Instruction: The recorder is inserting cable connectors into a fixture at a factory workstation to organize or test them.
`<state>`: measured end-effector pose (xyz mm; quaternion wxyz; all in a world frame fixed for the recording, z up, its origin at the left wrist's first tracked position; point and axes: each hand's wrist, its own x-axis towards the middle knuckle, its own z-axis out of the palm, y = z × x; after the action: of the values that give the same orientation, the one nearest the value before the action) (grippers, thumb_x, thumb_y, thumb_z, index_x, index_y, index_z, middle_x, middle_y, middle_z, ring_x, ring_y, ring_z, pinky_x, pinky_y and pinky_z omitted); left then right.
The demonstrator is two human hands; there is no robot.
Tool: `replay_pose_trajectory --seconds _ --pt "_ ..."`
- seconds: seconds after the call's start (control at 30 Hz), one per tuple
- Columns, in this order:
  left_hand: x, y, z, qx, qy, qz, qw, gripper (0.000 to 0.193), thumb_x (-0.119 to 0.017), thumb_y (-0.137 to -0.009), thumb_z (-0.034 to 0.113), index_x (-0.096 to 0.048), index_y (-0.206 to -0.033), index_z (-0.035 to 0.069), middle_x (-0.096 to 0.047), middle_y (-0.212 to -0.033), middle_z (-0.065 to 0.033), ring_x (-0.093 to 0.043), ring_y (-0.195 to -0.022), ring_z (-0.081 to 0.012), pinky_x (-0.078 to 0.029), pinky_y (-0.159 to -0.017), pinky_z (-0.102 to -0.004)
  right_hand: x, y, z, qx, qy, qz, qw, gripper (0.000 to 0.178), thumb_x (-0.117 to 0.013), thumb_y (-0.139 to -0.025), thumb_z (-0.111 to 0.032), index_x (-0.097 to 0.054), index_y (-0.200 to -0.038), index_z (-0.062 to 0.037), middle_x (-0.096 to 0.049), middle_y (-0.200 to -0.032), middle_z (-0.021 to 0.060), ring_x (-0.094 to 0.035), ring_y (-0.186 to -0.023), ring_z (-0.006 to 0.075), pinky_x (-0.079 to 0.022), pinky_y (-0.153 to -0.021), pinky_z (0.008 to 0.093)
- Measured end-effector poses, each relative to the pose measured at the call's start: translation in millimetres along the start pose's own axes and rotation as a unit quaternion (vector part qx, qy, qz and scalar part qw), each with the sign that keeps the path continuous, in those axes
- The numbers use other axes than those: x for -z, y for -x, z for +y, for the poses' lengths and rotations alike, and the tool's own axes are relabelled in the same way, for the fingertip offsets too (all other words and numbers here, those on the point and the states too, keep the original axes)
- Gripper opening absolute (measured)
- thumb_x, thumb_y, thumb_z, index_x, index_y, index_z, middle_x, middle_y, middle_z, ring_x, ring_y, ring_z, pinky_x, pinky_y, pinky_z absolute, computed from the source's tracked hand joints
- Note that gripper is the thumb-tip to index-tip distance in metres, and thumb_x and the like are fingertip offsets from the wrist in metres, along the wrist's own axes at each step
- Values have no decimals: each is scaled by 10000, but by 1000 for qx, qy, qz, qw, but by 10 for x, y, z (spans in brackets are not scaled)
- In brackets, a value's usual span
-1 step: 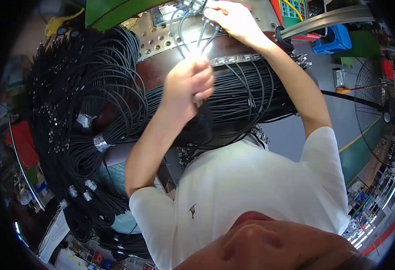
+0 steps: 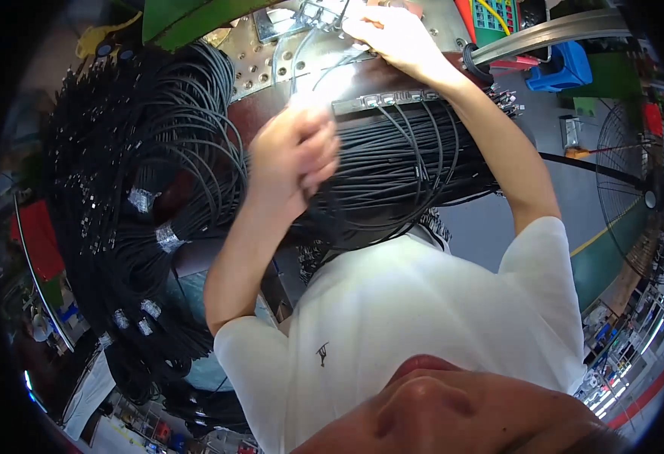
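Note:
My left hand (image 2: 294, 151) is closed and somewhat smeared by motion, with grey-black cables (image 2: 296, 69) running up from it. More cable hangs below its fist. My right hand (image 2: 396, 36) is bent with its fingers pinched at the right end of a small metal fixture (image 2: 321, 15); what lies between the fingertips is hidden. The cables reach up to that fixture, which rests over a perforated metal plate (image 2: 260, 68). Glare whitens the area between my hands. Nearer to me, a metal strip holding connectors (image 2: 400, 98) lies along a thick bundle of black cables (image 2: 381, 170).
On the left hangs a large mass of black cables (image 2: 82, 166), bound in places with shiny wrapping (image 2: 169, 239). A green machine part (image 2: 188, 21) overhangs the far left. On the right are a curved metal bar (image 2: 551, 35), a blue plastic object (image 2: 563, 66) and a fan (image 2: 642, 193).
My left hand has shifted left and slightly toward me, and the cables between my hands have swung left with it. My right hand has barely moved.

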<state>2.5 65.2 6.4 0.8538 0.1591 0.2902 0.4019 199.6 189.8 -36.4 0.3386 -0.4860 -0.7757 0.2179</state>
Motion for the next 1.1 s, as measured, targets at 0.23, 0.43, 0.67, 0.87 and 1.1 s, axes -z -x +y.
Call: replay_pose_trajectory --seconds 0.23,0.43,0.67,0.87,1.1 --pt "1572 1560 1923 -415 -452 501 611 296 -422 -946 281 -555 -908 18 -635 -784 -80 -605 -759 -217 -485 -744 -330 253 465 246 166 191 -63 965 315 -592 -852 -307 -618 -1103 -117 -631 -949 77 -595 -921 248 -475 -802 343" --pt "1256 1538 1574 -53 -740 634 218 465 -376 -949 432 -683 -935 83 -675 -816 -138 -660 -741 -275 -502 -607 -380 483 1048 264 138 118 -103 978 307 -628 -819 -197 -625 -1120 -137 -603 -1007 77 -570 -951 250 -470 -841 343" --pt "109 71 -454 -19 -427 48 903 411 -402 -992 281 -516 -1219 -42 -661 -982 -138 -628 -849 -139 -493 -741 -234 291 946 -7 102 55 -97 988 191 -631 -816 -135 -639 -987 -47 -627 -907 102 -599 -891 268 -482 -790 348" --pt "-306 -566 -74 26 -8 119 993 230 -454 -945 222 -492 -826 28 -333 -545 12 -367 -474 -121 -365 -487 -265 177 112 -78 87 -118 -13 989 218 -498 -859 -164 -639 -929 -13 -630 -850 183 -600 -788 297 -479 -715 374" --pt "653 -1563 659 11 23 -167 986 170 -462 -951 159 -494 -873 11 -384 -572 15 -407 -522 -92 -381 -552 -243 127 -300 332 85 -129 -32 987 228 -514 -858 -186 -635 -956 -19 -631 -878 177 -598 -810 293 -476 -731 370"
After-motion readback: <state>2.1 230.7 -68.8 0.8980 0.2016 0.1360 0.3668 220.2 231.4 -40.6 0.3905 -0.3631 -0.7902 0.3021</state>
